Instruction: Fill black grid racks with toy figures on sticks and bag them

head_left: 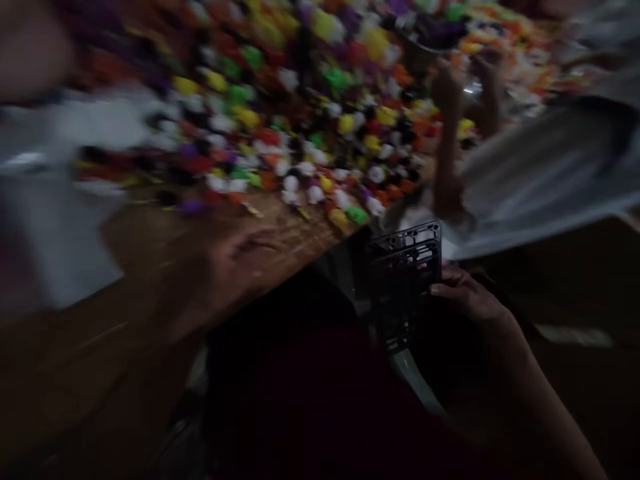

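My right hand point(467, 293) grips the edge of a black plastic lattice frame point(407, 280), with the thumb on its near side. The frame hangs upright past the table edge and seems to be more than one layer, with rows of openings at the top. Over the wooden table point(300, 237) is my left hand point(240, 257), near the front of a heap of small colourful pieces point(320, 143). Motion smears its fingers, so I cannot tell whether it holds anything. The pieces are white, yellow, green, orange, red, purple and black, too blurred to name.
Across the heap at the right, another person's hands point(465, 83) are near a shiny rounded object, with a pale garment point(545, 167) beside them. Orange and white pieces point(520, 47) lie farther back. A whitish sheet or bag point(55, 220) lies at the left.
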`<state>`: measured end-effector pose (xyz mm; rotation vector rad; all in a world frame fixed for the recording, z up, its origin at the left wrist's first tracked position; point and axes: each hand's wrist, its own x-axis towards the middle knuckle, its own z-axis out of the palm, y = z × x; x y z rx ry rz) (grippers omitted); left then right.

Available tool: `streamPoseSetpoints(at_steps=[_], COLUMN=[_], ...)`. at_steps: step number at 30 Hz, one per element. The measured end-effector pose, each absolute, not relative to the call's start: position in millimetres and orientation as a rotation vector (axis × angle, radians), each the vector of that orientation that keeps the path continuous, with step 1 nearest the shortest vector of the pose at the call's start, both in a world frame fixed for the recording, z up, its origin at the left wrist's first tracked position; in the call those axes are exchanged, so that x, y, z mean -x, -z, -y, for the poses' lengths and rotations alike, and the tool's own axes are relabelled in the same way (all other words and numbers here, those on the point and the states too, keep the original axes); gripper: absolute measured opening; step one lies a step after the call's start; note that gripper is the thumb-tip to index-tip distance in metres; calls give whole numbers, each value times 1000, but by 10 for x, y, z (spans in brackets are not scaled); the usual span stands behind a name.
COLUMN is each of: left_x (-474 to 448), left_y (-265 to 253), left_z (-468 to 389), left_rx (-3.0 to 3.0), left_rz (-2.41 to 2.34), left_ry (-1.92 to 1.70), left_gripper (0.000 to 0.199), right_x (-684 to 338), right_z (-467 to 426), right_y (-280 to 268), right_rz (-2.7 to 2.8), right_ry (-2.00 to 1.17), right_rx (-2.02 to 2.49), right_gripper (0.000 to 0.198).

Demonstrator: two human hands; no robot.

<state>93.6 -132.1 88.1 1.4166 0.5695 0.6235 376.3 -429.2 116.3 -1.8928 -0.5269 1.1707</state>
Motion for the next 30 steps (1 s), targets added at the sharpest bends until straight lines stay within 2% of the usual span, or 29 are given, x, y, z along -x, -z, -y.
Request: streamPoseSetpoints(at_steps=[3,5,9,12,16,19,24,26,30], left_x=[-751,-796,-873,-759,-570,-504,-496,-524,-638], left_y=[-935,-912,-860,-823,-699,-631,-749,-820,-842], left_z=[1357,1386,1269,1118,1046,1119,1185,1165,1179], left_rx=[-1336,-1268,-1290,-1384,-1343,-1346,-1509,-1505,-1392], left_rz=[-506,-572,-875,-968,-992,-1225,-1191,-1107,-936], left_ry=[-498,-539,-957,-1098,-1070,-1082,-938,-891,-822], left_gripper=[70,79,62,49,41,33,21,25,25], right_x=[-3508,-3299,-2873,-2618,-2415,-2314,-2270,-2315,-2438], right_z=[3299,2801,2189,1967,1822,1827,2005,2091,2326], right_y=[-1104,-1056,-989,-989,-967,-871,-817,-932,-1231], right_rz=[642,647,677,775,850,871,1081,1113,1036], right_ry=[-1370,-1421,-1353,-1175,-904,-787,-275,-262,-553], right_rx=[1702,1580,1447,1438,1533,1593,1726,1687,1604], right_gripper=[42,39,41,51,59,59,52,48,41])
